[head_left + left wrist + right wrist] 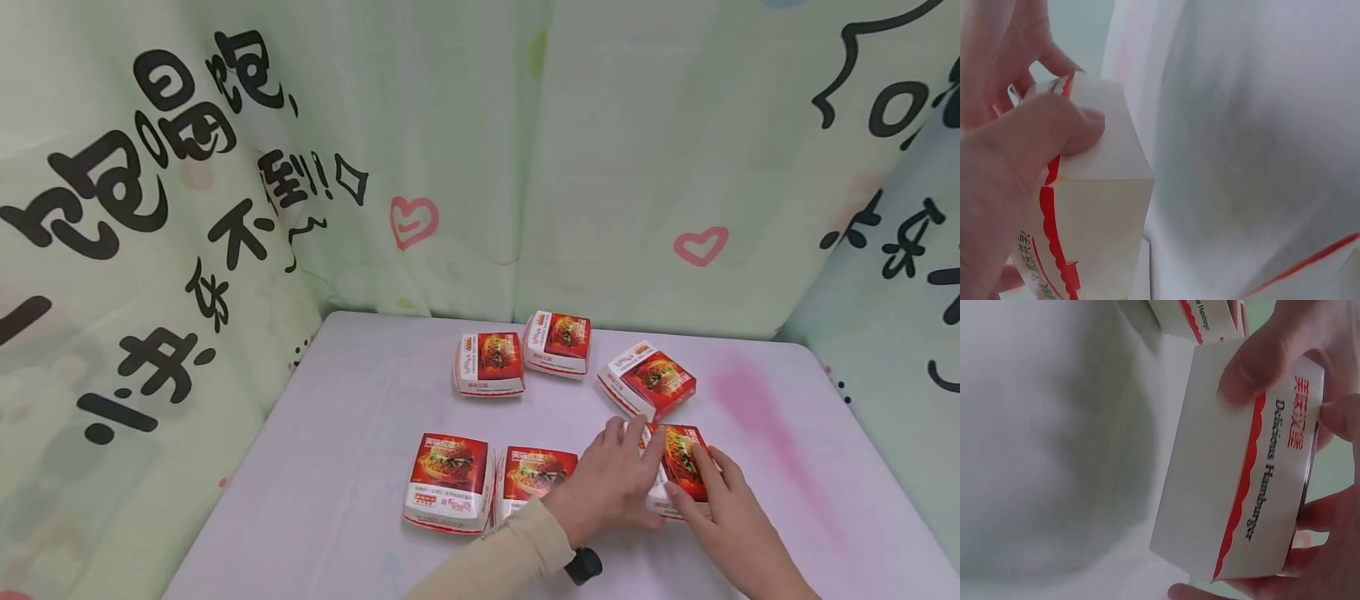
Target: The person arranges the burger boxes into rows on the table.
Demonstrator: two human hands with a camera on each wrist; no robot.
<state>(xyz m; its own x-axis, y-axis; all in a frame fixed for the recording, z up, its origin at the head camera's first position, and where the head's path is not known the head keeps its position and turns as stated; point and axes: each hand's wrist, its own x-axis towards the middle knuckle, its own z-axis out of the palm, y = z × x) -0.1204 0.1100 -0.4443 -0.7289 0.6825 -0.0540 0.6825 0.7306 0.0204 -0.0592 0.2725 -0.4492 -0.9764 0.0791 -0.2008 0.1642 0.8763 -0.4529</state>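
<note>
Both hands are on one red-and-white hamburger box (pixel 684 463) at the right front of the table. My left hand (pixel 617 477) grips its left side, and the left wrist view has a thumb pressed on the white side of the carton (pixel 1100 231). From the right, my right hand (pixel 726 508) holds the same box, thumb at the front side and fingers over the top. "Delicious Hamburger" is printed on the carton (pixel 1210 462) in the right wrist view. Just behind it lies another hamburger box (pixel 649 380), turned at an angle. The left forearm partly covers a front box (pixel 534 473).
Another hamburger box (pixel 447 482) stands at the front left, close beside the partly covered one. Two more, a left box (pixel 489 364) and a right box (pixel 558 343), sit near the back edge. The pale table (pixel 337 467) is enclosed by a printed curtain (pixel 480 150).
</note>
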